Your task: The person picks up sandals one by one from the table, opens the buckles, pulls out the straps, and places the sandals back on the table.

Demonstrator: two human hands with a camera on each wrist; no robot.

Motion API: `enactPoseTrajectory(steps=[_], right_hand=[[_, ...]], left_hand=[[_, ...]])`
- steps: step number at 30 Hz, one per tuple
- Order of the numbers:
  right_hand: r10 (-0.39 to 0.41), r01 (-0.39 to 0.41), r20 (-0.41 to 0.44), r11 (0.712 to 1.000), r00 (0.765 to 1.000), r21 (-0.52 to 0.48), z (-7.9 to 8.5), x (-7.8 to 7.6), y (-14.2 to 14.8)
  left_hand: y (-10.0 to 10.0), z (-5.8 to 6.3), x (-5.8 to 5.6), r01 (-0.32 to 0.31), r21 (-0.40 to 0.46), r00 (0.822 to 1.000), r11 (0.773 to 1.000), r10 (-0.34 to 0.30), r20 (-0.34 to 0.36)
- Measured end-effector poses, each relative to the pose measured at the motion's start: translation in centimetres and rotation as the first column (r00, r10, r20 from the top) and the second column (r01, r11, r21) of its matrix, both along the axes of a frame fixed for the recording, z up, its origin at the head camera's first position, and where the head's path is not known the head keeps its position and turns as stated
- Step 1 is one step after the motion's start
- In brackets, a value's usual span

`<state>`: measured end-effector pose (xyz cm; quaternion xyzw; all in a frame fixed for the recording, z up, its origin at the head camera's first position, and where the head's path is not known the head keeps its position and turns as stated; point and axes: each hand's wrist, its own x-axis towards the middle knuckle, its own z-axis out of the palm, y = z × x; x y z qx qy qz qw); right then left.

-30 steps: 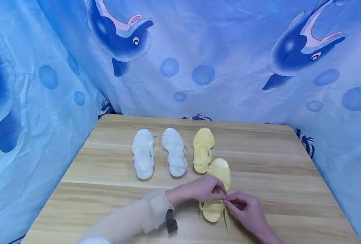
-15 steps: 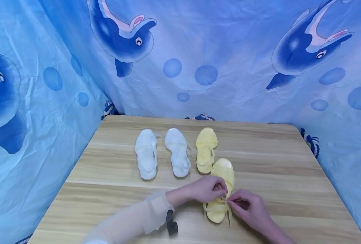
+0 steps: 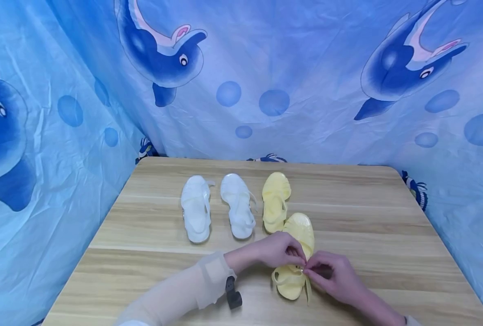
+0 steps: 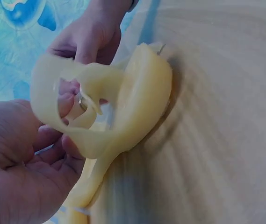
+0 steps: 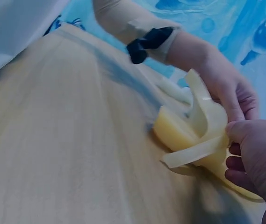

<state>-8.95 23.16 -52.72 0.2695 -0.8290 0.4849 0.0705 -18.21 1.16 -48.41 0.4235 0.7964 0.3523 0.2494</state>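
A yellow sandal (image 3: 300, 226) lies at the front of the group, toe pointing away, its heel strap (image 4: 46, 88) standing up in a loop. Over its middle, my left hand (image 3: 280, 250) pinches the ankle strap between thumb and fingertips. My right hand (image 3: 337, 275) meets it from the right, thumb and forefinger pinching the same strap beside the small metal buckle (image 4: 82, 102). The strap's loose end (image 5: 189, 156) hangs past the sandal's side. Fingers partly hide the strap where it meets the buckle.
Behind stands a second yellow sandal (image 3: 275, 199), its heel close to the front one's toe. To the left are two white sandals (image 3: 195, 208), side by side on the wooden table (image 3: 143, 262). A blue dolphin-print curtain (image 3: 249, 54) surrounds the table's back and sides.
The hands parted slightly, showing the buckle half a second ago, and their fingertips have come together again at the strap. The sandals keep their places on the table.
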Motion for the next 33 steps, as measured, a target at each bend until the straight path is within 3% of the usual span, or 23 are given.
enactPoseTrajectory(steps=[4,8,14,19,23,27,33], right_hand=[[-0.004,0.005,0.036,1.000,0.999,-0.030,0.0,0.1,0.0],[-0.038,0.038,-0.002,0.996,0.999,-0.077,-0.2,0.4,-0.6],[-0.066,0.066,0.002,0.988,0.998,-0.137,-0.4,0.6,-1.5],[-0.102,0.105,0.031,0.984,0.994,-0.140,-0.1,-0.6,-0.7],[-0.115,0.120,0.040,0.981,0.993,-0.150,-0.2,-1.4,0.2],[-0.082,0.082,0.005,0.991,0.997,-0.106,-0.7,-1.5,0.6],[-0.067,0.063,-0.091,0.997,0.994,-0.048,-1.2,-1.7,1.0]], left_hand=[[-0.2,-0.5,0.2,-0.074,0.030,0.997,0.997,0.073,0.035],[-0.3,-0.6,0.1,-0.114,0.067,0.993,0.991,0.112,0.039],[0.0,-0.2,-0.4,-0.118,0.082,0.993,0.990,0.117,0.015],[0.9,0.1,-1.1,-0.150,0.114,0.988,0.982,0.152,-0.006],[1.8,0.0,-1.5,-0.112,0.132,0.991,0.985,0.120,-0.054],[2.0,-0.3,-1.7,-0.103,0.124,0.993,0.987,0.108,-0.038],[1.4,-0.5,-1.7,-0.153,0.140,0.988,0.978,0.152,0.015]])
